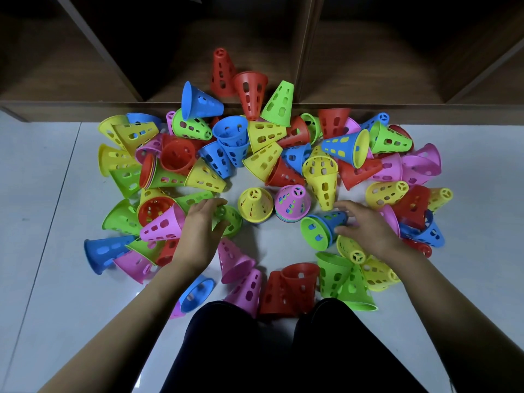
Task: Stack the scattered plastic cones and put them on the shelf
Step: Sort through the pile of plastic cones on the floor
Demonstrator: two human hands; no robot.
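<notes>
Right, risk check, positions taken off the upright pink stack (292,202). The left hand (202,226), left of the stack, has its fingers curled round a green cone (231,221) lying on its side. The right hand (365,225), right of the stack, brackets the narrow end of a blue outer cone (336,218) with a green one nested inside, thumb under and fingers spread fairly wide over the top. Likely failures: if the mouth tips down on the lift, the green insert slides out, since only the blue shell is held. Capping the stack off-axis could tip it into the yellow cone (255,204) just left of it. Forearms could drag the loose cones nearer than the stack. The shelf (85,109) sits beyond the stack behind the densest heap, so a carry could clip it.
</notes>
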